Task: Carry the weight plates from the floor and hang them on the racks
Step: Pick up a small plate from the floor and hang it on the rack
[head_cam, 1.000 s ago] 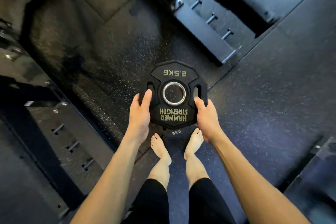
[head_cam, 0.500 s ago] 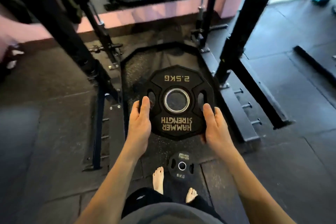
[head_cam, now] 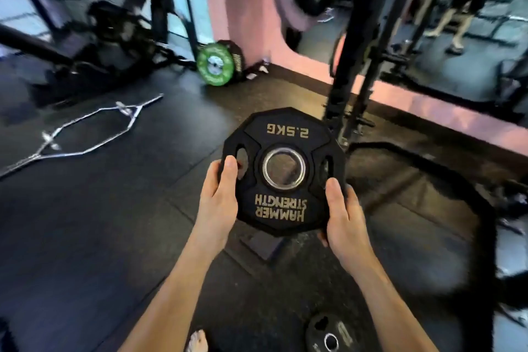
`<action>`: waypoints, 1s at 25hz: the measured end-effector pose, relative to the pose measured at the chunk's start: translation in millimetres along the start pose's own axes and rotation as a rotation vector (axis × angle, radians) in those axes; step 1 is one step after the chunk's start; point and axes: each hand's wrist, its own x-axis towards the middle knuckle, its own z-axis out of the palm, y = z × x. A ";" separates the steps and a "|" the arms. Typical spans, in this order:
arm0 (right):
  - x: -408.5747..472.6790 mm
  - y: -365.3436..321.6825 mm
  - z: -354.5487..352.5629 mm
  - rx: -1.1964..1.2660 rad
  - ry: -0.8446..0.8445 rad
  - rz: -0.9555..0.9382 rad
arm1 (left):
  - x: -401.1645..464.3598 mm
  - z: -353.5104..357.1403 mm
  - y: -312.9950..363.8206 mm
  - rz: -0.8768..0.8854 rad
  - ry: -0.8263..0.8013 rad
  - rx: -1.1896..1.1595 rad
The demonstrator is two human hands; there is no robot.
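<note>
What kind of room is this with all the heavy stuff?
Most likely a gym. Both hands hold a black 2.5KG weight plate, a green plate leans by the wall, and a steel hex bar lies on the rubber floor.

**Camera setup: single head view**

One wide-angle camera, worn on the head, faces forward and down. Forearms run up from the bottom edge; the weight plate [head_cam: 283,171] sits close at frame centre. Floor [head_cam: 100,208] fills the lower part, rack upright [head_cam: 351,66] beyond. No second view.
</note>
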 end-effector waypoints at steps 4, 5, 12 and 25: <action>2.4 -18.3 124.1 -0.063 -0.160 -0.009 | 15.8 -122.6 24.6 0.071 0.197 0.057; 2.7 -19.9 160.5 -0.079 -0.198 -0.023 | 23.7 -157.0 30.5 0.098 0.233 0.057; 4.5 -48.7 374.4 -0.094 -0.411 -0.046 | 71.6 -351.3 67.1 0.112 0.373 0.051; 192.3 -67.0 610.6 -0.058 -0.439 -0.045 | 328.9 -480.4 109.6 0.204 0.378 0.062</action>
